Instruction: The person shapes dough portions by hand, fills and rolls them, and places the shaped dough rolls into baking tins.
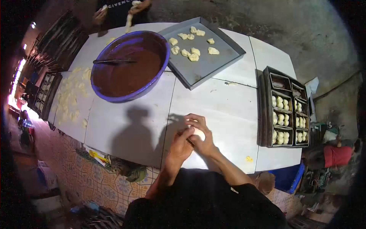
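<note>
A pale piece of dough point(198, 133) sits between my two hands, over the near part of the white table. My left hand point(180, 145) is closed against its left side, with the thumb on top. Curled round the far and right sides, my right hand point(206, 140) is closed on the same dough. The fingers cover most of it. Beyond my hands stands a purple basin point(164, 74) of brown filling point(133, 74), with a dark utensil point(114, 61) resting across its left rim.
A grey tray point(225, 63) with several dough pieces point(193, 57) lies at the back. On the right are dark baking tins point(263, 110), several holding dough balls point(280, 119). Dough scraps point(72, 95) cover the table's left. Another person's hands point(100, 16) hold dough at the far edge.
</note>
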A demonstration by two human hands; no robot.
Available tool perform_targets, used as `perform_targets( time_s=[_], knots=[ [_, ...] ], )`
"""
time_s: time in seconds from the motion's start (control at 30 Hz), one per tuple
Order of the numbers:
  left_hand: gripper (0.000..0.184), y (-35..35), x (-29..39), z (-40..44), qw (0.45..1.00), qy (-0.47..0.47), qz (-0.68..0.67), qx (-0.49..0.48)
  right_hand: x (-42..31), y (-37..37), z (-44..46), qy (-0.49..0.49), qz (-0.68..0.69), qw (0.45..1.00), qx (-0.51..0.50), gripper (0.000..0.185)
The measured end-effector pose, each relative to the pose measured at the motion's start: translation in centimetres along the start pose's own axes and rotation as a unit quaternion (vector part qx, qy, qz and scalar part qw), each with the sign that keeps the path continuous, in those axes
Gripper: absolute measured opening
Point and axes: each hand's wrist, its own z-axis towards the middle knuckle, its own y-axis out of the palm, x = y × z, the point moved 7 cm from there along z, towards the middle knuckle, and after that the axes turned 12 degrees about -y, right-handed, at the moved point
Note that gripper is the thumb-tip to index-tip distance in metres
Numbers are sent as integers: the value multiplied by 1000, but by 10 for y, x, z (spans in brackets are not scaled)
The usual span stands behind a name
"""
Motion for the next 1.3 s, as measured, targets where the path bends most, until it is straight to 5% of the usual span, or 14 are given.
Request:
perform_targets(
  time_s=[0.07, 0.17, 0.3, 0.33, 0.37, 0.4, 0.47, 0.57, 0.63, 0.8, 0.9, 0.97, 1.17, 1.3],
  knots=[
    [41, 16, 3, -6, 961, -77, -181, -197, 14, 6, -1, 35, -48, 998, 2, 62],
    [116, 63, 39, -20, 959, -69, -17, -274, 28, 18, -4, 184, 280, 942, -2, 121],
    [89, 55, 185, 39, 960, 133, 215, -120, 56, 27, -7, 190, 288, 938, 25, 125],
    [76, 66, 224, 38, 912, 218, 343, -52, 61, 27, -5, 169, 285, 943, 44, 122],
    [71, 50, 276, 58, 800, 221, 529, 175, 69, 25, -6, 182, 252, 949, 52, 120],
    [73, 50, 309, 74, 610, 185, 715, 288, 73, 23, -6, 194, 218, 954, 61, 119],
    [86, -41, 352, 136, 414, 115, 799, 420, 74, 28, -6, 190, 270, 939, 98, 107],
    [94, -6, 320, 118, 453, 166, 844, 234, 87, 23, -15, 200, 224, 951, 76, 96],
    [93, -33, 303, 121, 533, -157, 788, 265, 95, 22, -19, 196, 211, 955, 72, 92],
    [86, 32, 280, 75, 453, 43, 849, 269, 90, 27, -4, 219, 207, 950, 79, 73],
    [86, 43, 206, 46, 830, 27, 539, 141, 88, 36, 7, 274, 380, 865, 179, 65],
    [93, 40, 144, 32, 934, -25, 348, 74, 82, 43, 3, 363, 483, 758, 244, 54],
    [68, 43, 64, -14, 952, 14, 276, 129, 29, 4, -8, 144, -90, 976, 139, 34],
    [51, 45, 50, -35, 778, 136, 601, 125, -10, -8, -16, 0, -217, 976, -16, 37]
  ],
)
